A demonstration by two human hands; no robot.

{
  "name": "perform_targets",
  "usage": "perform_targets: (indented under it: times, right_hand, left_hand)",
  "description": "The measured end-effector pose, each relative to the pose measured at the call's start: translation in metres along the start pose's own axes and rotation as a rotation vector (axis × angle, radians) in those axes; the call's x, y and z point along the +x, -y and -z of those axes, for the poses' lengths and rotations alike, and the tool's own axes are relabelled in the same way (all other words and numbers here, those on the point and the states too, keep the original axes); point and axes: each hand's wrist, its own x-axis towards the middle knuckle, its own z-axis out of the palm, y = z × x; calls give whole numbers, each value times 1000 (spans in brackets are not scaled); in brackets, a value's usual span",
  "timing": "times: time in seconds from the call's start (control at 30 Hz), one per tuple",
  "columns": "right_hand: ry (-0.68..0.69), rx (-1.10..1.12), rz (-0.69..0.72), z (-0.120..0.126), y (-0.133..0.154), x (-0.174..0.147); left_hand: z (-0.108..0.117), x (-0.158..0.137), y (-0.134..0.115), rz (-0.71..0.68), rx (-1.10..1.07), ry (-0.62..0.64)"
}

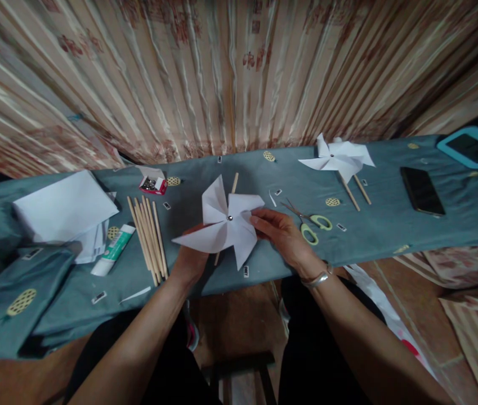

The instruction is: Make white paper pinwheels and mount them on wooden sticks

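A white paper pinwheel (215,233) faces up at me over the middle of the table. A shiny round pin fixes its centre to a thin wooden stick (235,183), whose two ends show past the paper. My left hand (194,256) is behind the lower left blade, closed around the stick side, its fingertips hidden by the paper. With thumb and fingers, my right hand (278,230) pinches the right-hand blade. Just right of that hand lie scissors (315,222) with green handles, their blades apart.
Several wooden sticks (146,236), a glue tube (113,250), a red box of pins (153,183) and white paper sheets (65,205) lie left. Further right are finished-looking pinwheels (340,157), a black phone (422,191) and a blue-framed tablet (473,147). A curtain (222,84) hangs behind.
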Motion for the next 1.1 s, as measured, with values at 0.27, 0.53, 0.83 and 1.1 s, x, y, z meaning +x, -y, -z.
perform_targets:
  times: [0.27,0.53,0.83,1.1]
  right_hand:
    - [-218,-658,302,24,-1,6]
    - [-195,-767,509,13,0,11]
    - [153,-690,417,-18,6,42]
    - [211,-915,569,-23,11,38]
  left_hand:
    - [18,19,-14,-275,289,-55]
    - [27,29,-25,-271,261,-73]
    - [16,25,-27,-118,107,-61]
    - [16,24,-23,-99,93,-40]
